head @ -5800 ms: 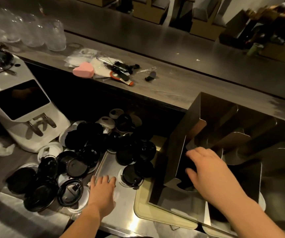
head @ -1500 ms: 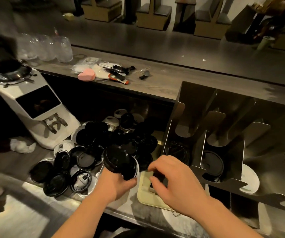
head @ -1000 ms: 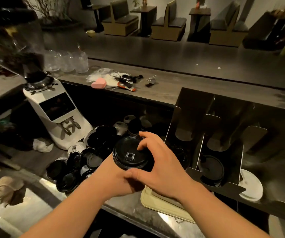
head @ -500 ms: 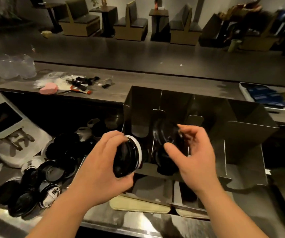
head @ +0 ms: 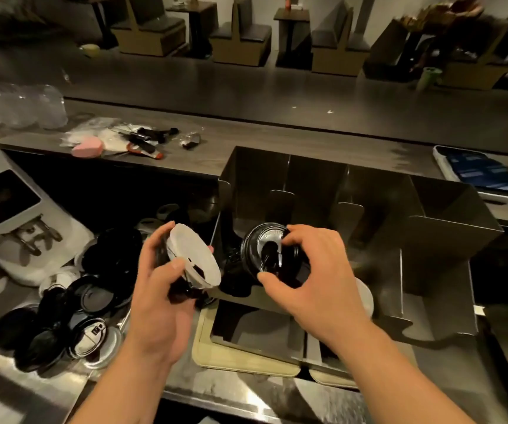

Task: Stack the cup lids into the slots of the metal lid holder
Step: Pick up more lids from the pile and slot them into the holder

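Observation:
The dark metal lid holder [head: 448, 258] stands at centre right, its slots divided by upright fins. My right hand [head: 314, 276] grips a black cup lid [head: 262, 246] by its rim, just in front of the holder's left slots. My left hand [head: 161, 289] holds a small stack of lids with a white lid [head: 191, 255] on top, tilted on edge, left of the holder. A white lid [head: 366, 298] shows low in a slot behind my right hand. A heap of loose black and white lids [head: 72, 304] lies on the steel counter at lower left.
A white coffee grinder [head: 11, 215] stands at the left. On the wooden ledge behind lie a pink sponge [head: 87, 146], small tools [head: 145, 139], clear plastic cups [head: 17, 105] and a blue-and-white tray [head: 479, 172]. A beige board [head: 216, 356] lies under the holder's front.
My left hand has tilted its stack so the white lid faces up. My right hand now grips a black lid lower and closer in front of the holder. The view shifted slightly.

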The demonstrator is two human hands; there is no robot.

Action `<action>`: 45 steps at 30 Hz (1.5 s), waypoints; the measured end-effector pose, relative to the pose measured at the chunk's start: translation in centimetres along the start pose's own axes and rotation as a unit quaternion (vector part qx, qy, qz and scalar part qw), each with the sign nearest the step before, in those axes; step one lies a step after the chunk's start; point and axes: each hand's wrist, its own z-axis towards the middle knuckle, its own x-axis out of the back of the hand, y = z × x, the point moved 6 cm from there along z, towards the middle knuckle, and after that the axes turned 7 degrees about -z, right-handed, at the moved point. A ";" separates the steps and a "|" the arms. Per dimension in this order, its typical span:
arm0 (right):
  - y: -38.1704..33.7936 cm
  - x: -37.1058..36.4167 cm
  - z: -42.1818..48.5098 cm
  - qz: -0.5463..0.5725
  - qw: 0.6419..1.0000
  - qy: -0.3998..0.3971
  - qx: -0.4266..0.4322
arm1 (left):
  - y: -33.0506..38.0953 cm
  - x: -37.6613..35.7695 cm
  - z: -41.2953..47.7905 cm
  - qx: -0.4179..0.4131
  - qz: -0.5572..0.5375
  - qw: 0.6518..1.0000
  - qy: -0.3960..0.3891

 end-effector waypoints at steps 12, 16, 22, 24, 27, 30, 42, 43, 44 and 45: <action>-4.7 -8.5 5.5 -0.356 0.910 -0.204 0.054 | 1.6 3.0 2.6 0.185 -0.243 0.952 0.014; -3.7 -10.6 5.6 -0.401 0.870 -0.283 0.043 | 1.8 3.5 3.7 0.220 -0.311 0.920 -0.094; -2.9 -13.1 5.4 -0.423 0.844 -0.327 0.047 | 1.6 4.2 4.9 0.229 -0.301 0.922 -0.079; -2.9 -13.4 5.6 -0.436 0.838 -0.323 0.056 | 1.7 4.2 5.1 0.230 -0.285 0.928 -0.065; -3.1 -13.3 5.7 -0.465 0.828 -0.306 0.067 | 1.7 3.5 4.8 0.242 -0.280 0.927 -0.067; -3.8 -11.7 5.8 -0.470 0.831 -0.287 0.075 | 1.7 2.5 4.4 0.240 -0.280 0.925 -0.089; -5.0 0.8 3.1 0.127 0.967 -0.213 0.064 | -0.8 -6.0 1.0 0.244 -0.062 0.955 -0.156; -4.0 1.6 2.7 0.154 0.968 -0.192 0.052 | -1.2 -6.8 0.7 0.252 -0.056 0.954 -0.156; -3.0 2.5 2.3 0.174 0.968 -0.174 0.042 | -1.6 -7.4 0.4 0.266 -0.057 0.950 -0.151; -1.9 3.4 1.8 0.185 0.969 -0.158 0.036 | -2.1 -8.1 0.0 0.281 -0.063 0.947 -0.141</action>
